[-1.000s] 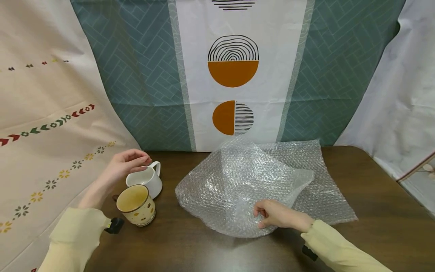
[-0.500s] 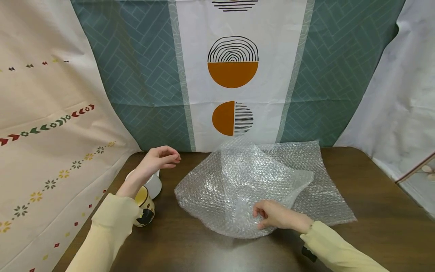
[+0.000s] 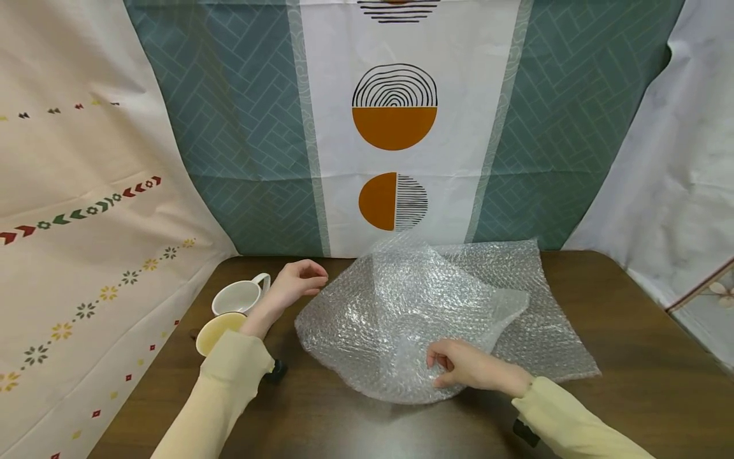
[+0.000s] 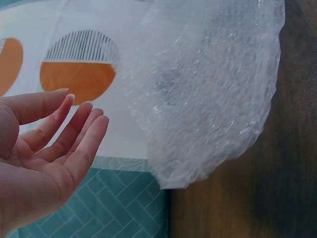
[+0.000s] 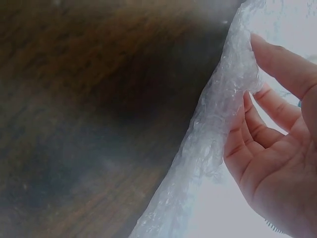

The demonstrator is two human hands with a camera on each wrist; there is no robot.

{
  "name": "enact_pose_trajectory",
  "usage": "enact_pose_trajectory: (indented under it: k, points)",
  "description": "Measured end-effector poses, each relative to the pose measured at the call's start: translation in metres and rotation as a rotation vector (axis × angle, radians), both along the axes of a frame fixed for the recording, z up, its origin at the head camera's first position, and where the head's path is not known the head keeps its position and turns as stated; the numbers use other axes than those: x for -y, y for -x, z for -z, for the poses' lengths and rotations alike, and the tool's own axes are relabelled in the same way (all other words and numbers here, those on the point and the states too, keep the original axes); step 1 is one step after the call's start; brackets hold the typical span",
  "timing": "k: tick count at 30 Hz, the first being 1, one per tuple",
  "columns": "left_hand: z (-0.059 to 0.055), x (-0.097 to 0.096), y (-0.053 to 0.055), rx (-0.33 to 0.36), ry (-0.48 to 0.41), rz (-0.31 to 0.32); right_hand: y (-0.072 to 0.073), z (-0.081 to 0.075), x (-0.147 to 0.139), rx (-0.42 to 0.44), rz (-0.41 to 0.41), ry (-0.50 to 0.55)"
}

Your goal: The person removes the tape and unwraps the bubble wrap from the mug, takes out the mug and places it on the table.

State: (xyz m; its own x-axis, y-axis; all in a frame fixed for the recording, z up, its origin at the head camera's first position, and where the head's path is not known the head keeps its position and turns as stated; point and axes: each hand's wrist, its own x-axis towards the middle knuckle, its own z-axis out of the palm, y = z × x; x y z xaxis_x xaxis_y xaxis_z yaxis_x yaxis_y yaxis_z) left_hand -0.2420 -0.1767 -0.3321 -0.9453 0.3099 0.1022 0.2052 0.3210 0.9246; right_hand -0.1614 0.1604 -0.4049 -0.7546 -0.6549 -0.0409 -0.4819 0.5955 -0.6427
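A large clear sheet of bubble wrap (image 3: 373, 319) is folded over on the brown table, its upper layer bulging toward the front. My right hand (image 3: 467, 366) holds the wrap near its front edge, thumb and curled fingers set apart on it. In the right wrist view, the thumb and fingertips (image 5: 237, 134) meet the edge of the wrap. My left hand (image 3: 295, 284) is in the air by the wrap's left corner, fingers loosely bent and holding nothing. The left wrist view shows a gap between this hand and the wrap (image 4: 213, 99).
At the left stand a white mug (image 3: 235, 298) and, nearer, a cream-yellow mug (image 3: 216, 333), partly covered by my left sleeve. Another flat part of the bubble wrap (image 3: 533, 319) spreads to the right. A patterned cloth (image 3: 395, 127) hangs behind the table (image 3: 321, 421).
My left hand has moved right, from above the white mug to beside the wrap's left corner. My right hand and the bubble wrap have stayed in place.
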Motion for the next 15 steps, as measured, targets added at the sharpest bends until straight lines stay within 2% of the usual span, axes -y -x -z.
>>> enact_pose_trajectory:
  k: [5, 15]
  points:
    - [0.005, -0.004, 0.001, -0.017, 0.022, -0.017, -0.002, -0.001, -0.002, 0.004, 0.008, 0.027]
    - [0.018, -0.008, 0.013, -0.08, 0.095, -0.085, -0.006, -0.009, -0.008, -0.12, 0.051, 0.109]
